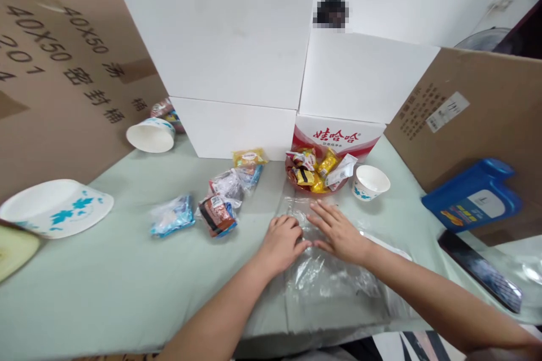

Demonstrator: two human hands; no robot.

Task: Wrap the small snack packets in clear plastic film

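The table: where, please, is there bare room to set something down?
Widest: the front left of the table, between the big bowl, blue packet and left arm. Smaller: between the right cup and the bottle. Crowded: the middle, with left hand and right hand at the clear plastic and the red bowl of snacks behind.

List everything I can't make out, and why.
All in the head view:
Palms of the left hand and right hand: turned away, hidden by the hands' backs.
Bottom of the red bowl: covered by snack packets.
Yellow-green object: cut off by the left edge.
Blue bottle: fine print too small, blurred.
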